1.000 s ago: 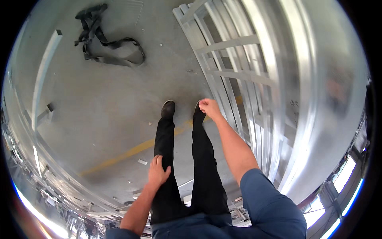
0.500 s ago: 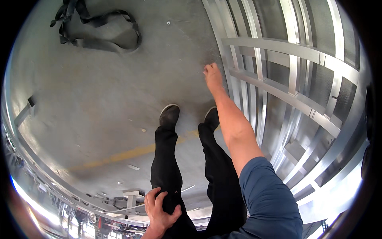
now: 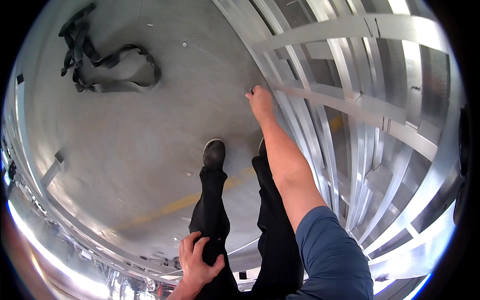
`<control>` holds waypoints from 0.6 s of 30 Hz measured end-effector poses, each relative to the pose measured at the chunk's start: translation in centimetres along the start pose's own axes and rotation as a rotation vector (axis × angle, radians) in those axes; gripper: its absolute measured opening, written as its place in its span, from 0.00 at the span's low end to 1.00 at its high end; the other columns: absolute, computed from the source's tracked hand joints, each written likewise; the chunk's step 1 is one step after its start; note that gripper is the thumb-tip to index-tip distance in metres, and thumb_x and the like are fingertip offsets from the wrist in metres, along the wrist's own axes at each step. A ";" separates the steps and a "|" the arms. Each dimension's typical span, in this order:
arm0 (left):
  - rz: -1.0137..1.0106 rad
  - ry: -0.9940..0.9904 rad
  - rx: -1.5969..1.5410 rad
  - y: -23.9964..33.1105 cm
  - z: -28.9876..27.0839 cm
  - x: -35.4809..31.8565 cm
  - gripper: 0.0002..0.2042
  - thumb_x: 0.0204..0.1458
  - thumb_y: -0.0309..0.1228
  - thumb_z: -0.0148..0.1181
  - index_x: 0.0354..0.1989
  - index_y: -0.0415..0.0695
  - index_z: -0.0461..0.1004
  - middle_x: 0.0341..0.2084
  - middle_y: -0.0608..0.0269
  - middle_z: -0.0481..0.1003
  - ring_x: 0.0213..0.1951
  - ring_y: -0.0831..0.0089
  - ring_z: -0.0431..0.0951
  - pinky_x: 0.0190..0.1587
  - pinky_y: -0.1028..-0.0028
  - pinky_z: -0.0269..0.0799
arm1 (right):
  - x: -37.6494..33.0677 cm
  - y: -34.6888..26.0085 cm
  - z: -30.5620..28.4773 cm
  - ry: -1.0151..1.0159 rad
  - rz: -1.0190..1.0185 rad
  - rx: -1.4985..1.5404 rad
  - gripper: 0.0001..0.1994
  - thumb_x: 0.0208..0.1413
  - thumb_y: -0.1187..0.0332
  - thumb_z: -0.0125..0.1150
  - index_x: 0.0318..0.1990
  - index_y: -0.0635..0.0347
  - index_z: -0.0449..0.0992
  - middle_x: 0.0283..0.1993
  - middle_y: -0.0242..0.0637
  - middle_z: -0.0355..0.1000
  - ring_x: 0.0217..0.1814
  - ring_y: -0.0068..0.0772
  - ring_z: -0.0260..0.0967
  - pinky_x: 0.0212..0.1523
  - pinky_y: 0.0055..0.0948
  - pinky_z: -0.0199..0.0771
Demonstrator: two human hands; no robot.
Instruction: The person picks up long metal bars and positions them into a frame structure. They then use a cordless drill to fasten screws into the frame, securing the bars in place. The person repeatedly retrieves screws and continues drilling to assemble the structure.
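Note:
My right hand reaches down to the grey floor, right at the edge of a silvery metal frame. Its fingers are curled, with a small dark thing at the fingertips; whether it is gripped is unclear. My left hand rests flat on my left thigh, fingers spread over the black trouser leg. My black shoe stands just left of the right forearm; the other shoe is mostly hidden behind that arm.
A black strap harness lies looped on the floor at the upper left. A faded yellow line crosses the floor under my legs. Metal bars and rails run along the left rim.
My right hand has moved away from my shoe to the floor by the frame's edge. My left hand has stayed on the thigh while the view tilted further down.

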State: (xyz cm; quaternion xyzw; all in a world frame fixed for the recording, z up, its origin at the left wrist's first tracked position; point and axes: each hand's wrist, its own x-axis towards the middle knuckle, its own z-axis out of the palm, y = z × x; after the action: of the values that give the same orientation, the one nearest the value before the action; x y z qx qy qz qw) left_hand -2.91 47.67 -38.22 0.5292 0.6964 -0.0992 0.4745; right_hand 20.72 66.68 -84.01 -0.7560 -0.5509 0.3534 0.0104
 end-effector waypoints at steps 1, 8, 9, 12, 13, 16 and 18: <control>0.005 -0.001 -0.001 0.1 0.0 0.2 0.29 0.31 0.34 0.72 0.48 0.43 0.73 0.54 0.49 0.69 0.53 0.48 0.71 0.53 0.54 0.71 | 0.2 0.0 0.6 -0.014 -0.045 -0.046 0.10 0.58 0.65 0.63 0.41 0.63 0.79 0.40 0.52 0.78 0.47 0.56 0.77 0.48 0.48 0.76; 0.024 -0.010 0.079 2.1 -0.2 0.7 0.28 0.35 0.35 0.72 0.49 0.44 0.74 0.54 0.52 0.70 0.54 0.50 0.71 0.55 0.54 0.69 | -4.1 -1.3 -3.0 -0.379 0.266 0.840 0.06 0.60 0.70 0.60 0.40 0.63 0.77 0.38 0.44 0.78 0.33 0.35 0.78 0.34 0.33 0.77; 0.040 -0.009 0.114 2.4 -0.2 0.5 0.28 0.35 0.35 0.72 0.49 0.44 0.74 0.54 0.53 0.70 0.54 0.50 0.71 0.55 0.54 0.69 | -6.8 -1.8 -5.3 -0.403 0.345 1.088 0.05 0.61 0.71 0.60 0.40 0.63 0.76 0.38 0.41 0.78 0.32 0.29 0.77 0.31 0.29 0.76; 0.059 -0.011 0.194 2.6 0.2 -0.3 0.24 0.39 0.35 0.70 0.49 0.46 0.74 0.55 0.55 0.70 0.55 0.51 0.70 0.59 0.55 0.64 | -14.7 -3.9 -14.4 -0.445 0.402 1.495 0.05 0.62 0.74 0.59 0.43 0.61 0.74 0.40 0.38 0.78 0.31 0.24 0.76 0.29 0.23 0.75; 0.151 0.039 0.239 2.8 0.3 -0.5 0.22 0.39 0.33 0.69 0.46 0.45 0.75 0.52 0.55 0.71 0.53 0.53 0.71 0.58 0.55 0.63 | -17.9 -4.4 -17.9 -0.443 0.404 1.579 0.06 0.62 0.74 0.59 0.45 0.60 0.73 0.41 0.38 0.79 0.31 0.25 0.76 0.29 0.23 0.76; 0.311 0.055 0.208 5.9 -0.3 -1.7 0.17 0.42 0.25 0.67 0.44 0.45 0.76 0.48 0.61 0.73 0.53 0.57 0.72 0.56 0.57 0.64 | -27.6 -5.6 -29.6 -0.347 0.385 1.600 0.08 0.62 0.77 0.58 0.48 0.61 0.71 0.40 0.41 0.78 0.32 0.26 0.77 0.31 0.24 0.78; 0.316 0.022 -0.073 9.8 0.0 -2.1 0.16 0.45 0.23 0.67 0.44 0.42 0.77 0.40 0.60 0.77 0.46 0.59 0.78 0.50 0.62 0.72 | -33.8 -6.0 -36.4 -0.257 0.415 1.531 0.08 0.62 0.78 0.58 0.47 0.62 0.71 0.41 0.42 0.78 0.32 0.26 0.77 0.32 0.25 0.79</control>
State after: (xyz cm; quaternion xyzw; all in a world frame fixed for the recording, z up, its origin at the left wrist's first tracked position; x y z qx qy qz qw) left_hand 5.16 50.44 -33.04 0.6155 0.6129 0.0078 0.4954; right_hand 30.75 54.23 -36.60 -0.5793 -0.0007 0.7122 0.3964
